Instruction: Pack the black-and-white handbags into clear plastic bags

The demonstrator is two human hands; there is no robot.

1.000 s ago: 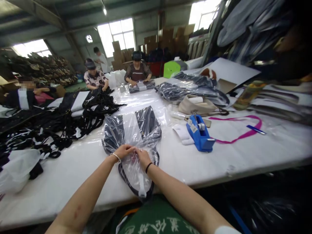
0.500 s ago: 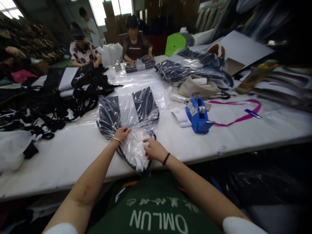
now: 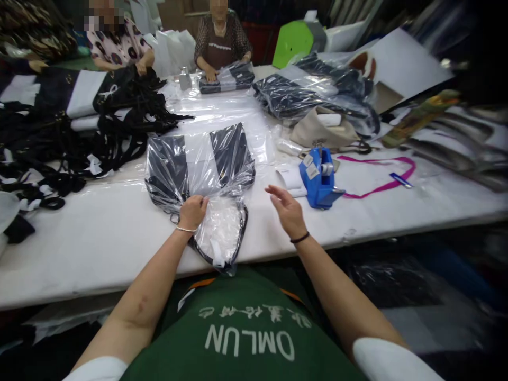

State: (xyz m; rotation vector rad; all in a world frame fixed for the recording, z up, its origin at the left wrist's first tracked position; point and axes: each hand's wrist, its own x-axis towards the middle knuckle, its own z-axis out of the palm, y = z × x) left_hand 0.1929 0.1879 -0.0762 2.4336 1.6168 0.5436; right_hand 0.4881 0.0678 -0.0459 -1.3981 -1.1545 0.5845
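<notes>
A dark handbag with a white paper band around its middle lies on the table inside a clear plastic bag. Its strap loops toward me under the plastic. My left hand has its fingers closed on the plastic just below the paper band. To the right, my right hand is in the air with fingers stretched out, holding nothing. It is nearest to a blue tape dispenser, apart from it. A curled white paper lies beside the dispenser.
Black bags with straps are heaped at the left. Plastic-wrapped bags and a beige bag lie beyond the dispenser. A pink strap and a blue cutter are at right. Across the table, a co-worker's hand rests on another wrapped bag.
My right hand has left the plastic and moved right and up, toward the tape dispenser, its fingers now extended. My left hand stays on the plastic. The view has tilted down slightly.
</notes>
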